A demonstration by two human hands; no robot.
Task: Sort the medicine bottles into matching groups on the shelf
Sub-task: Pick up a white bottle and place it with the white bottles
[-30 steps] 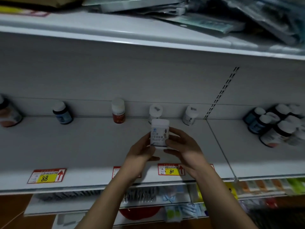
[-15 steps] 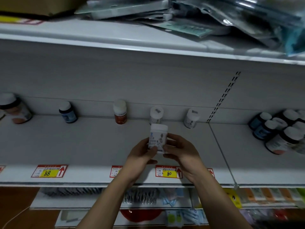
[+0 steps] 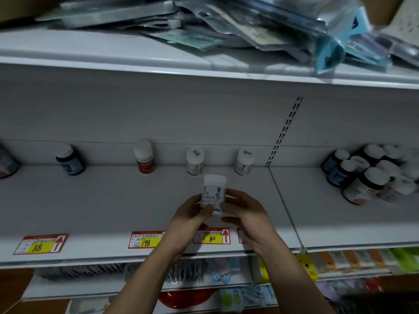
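Both hands grip the white bottle, held upright above the front part of the shelf. The left hand pinches its lower left side and the right hand curls round its lower right. Behind the white bottle a pale bottle stands at the back wall, with a second pale bottle behind and right of it. Further left stand a red bottle and a blue bottle, and far to its right is a cluster of bottles

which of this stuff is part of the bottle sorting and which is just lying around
Part of the job: white bottle gripped by left hand and right hand; blue bottle, red bottle, two pale bottles standing behind; bottle cluster on the right.

Lying about: plastic packets up top; price tags; goods underneath.
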